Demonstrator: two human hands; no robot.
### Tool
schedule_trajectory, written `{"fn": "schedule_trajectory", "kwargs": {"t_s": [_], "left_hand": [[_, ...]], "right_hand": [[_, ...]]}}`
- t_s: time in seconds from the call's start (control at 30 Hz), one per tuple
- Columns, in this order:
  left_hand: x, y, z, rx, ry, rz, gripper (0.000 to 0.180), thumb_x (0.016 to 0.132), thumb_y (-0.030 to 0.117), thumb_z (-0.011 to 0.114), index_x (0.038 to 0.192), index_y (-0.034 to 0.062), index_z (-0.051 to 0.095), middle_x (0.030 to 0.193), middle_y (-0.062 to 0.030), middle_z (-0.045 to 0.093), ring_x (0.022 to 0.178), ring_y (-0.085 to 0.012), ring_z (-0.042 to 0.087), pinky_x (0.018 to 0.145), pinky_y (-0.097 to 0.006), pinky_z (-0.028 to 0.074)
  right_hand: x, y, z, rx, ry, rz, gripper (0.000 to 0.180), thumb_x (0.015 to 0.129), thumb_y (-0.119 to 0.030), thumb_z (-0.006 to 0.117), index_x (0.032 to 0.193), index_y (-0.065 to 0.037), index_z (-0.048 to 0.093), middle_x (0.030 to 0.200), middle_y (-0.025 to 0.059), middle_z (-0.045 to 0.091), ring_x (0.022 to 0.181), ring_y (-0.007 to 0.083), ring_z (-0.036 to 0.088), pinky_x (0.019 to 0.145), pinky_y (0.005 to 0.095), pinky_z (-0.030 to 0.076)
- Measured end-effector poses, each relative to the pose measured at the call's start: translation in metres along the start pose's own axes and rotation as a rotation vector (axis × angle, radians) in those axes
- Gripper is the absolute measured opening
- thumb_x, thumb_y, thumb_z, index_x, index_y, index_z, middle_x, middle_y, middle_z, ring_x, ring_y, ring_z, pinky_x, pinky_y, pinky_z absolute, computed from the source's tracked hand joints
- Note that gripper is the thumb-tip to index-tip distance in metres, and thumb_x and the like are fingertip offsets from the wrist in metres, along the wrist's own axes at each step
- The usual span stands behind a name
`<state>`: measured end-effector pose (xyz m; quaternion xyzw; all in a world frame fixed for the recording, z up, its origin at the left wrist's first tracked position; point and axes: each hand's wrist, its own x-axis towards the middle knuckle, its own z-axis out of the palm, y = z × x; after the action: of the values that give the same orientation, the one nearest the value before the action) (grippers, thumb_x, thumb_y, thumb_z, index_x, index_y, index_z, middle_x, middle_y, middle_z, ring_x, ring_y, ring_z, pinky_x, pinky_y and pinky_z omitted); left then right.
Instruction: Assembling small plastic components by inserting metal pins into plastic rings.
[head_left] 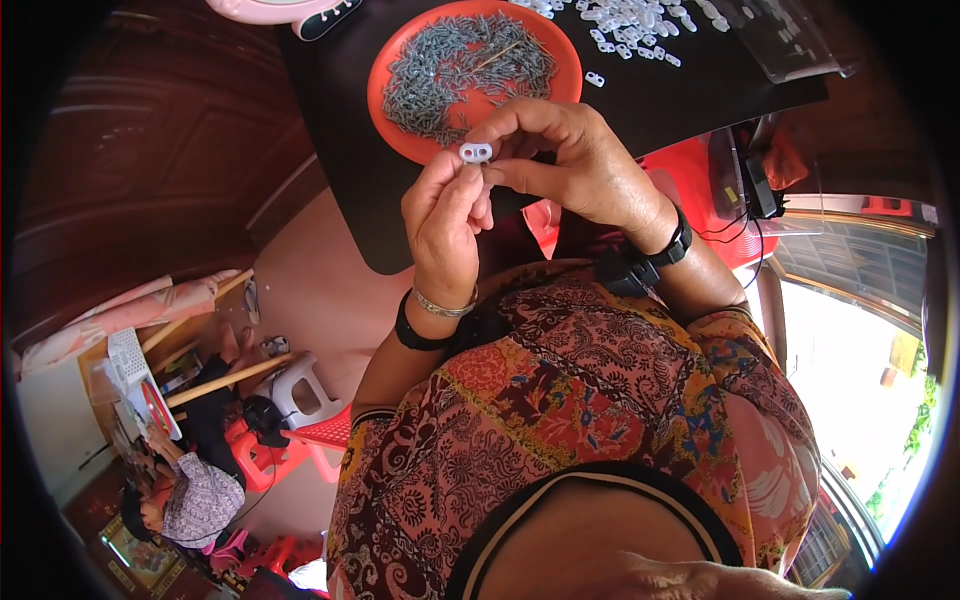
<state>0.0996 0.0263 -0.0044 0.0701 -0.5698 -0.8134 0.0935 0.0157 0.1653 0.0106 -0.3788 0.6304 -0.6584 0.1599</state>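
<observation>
My left hand (447, 215) pinches a small white plastic clip (475, 153) with two round holes, between thumb and fingertips. From the other side my right hand (575, 160) curves in, its index fingertip at the clip's upper edge and its thumb tip just below it. Whether those right fingers hold something small is hidden. Both hands are over the near rim of an orange plate (376, 100), which is heaped with small grey nails or screws (430, 75). Loose white plastic clips (625, 25) lie in a pile to the right of the plate.
The dark table (340, 150) carries the plate and pile. A clear plastic tray (790, 45) stands at the far right, a pink object (265, 10) at the far left. Red stools (265, 455) and another person (205, 500) are at the lower left.
</observation>
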Motion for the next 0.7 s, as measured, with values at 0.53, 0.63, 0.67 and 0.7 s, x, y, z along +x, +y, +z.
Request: {"fn": "schedule_trajectory", "kwargs": {"t_s": [0.53,0.63,0.67,0.7], "left_hand": [[-0.0021,0.0017,0.0039,0.113,0.017,0.044,0.015,0.087,0.008,0.052,0.074,0.0002,0.053,0.064,0.0002,0.050,0.052,-0.0031,0.039,0.047,-0.019,0.031],[-0.0022,0.0026,0.0050,0.090,0.056,0.036,0.016,0.088,0.009,0.052,0.075,0.0003,0.054,0.064,0.0005,0.050,0.052,-0.0029,0.039,0.047,-0.019,0.031],[-0.0024,0.0030,0.0049,0.091,0.065,0.032,0.016,0.088,0.010,0.052,0.075,0.0003,0.054,0.064,0.0006,0.050,0.052,-0.0028,0.039,0.046,-0.019,0.031],[-0.0025,0.0032,0.0047,0.092,0.074,0.029,0.017,0.088,0.010,0.052,0.075,0.0003,0.054,0.065,0.0006,0.050,0.052,-0.0026,0.039,0.046,-0.019,0.031]], "right_hand": [[-0.0024,0.0035,0.0037,0.231,0.126,0.078,0.014,0.087,0.002,0.060,0.100,0.001,0.061,0.091,0.0041,0.065,0.084,0.0095,0.062,0.075,0.0228,0.052],[-0.0035,0.0059,0.0091,0.237,0.169,0.065,0.014,0.087,0.003,0.059,0.101,0.001,0.061,0.092,0.0039,0.065,0.085,0.0095,0.062,0.076,0.0227,0.052],[-0.0038,0.0065,0.0096,0.238,0.170,0.065,0.014,0.087,0.003,0.059,0.101,0.001,0.061,0.092,0.0039,0.065,0.085,0.0095,0.062,0.076,0.0227,0.052],[-0.0039,0.0070,0.0100,0.259,0.171,0.067,0.014,0.087,0.003,0.059,0.101,0.001,0.061,0.092,0.0039,0.065,0.085,0.0095,0.062,0.076,0.0227,0.052]]}}
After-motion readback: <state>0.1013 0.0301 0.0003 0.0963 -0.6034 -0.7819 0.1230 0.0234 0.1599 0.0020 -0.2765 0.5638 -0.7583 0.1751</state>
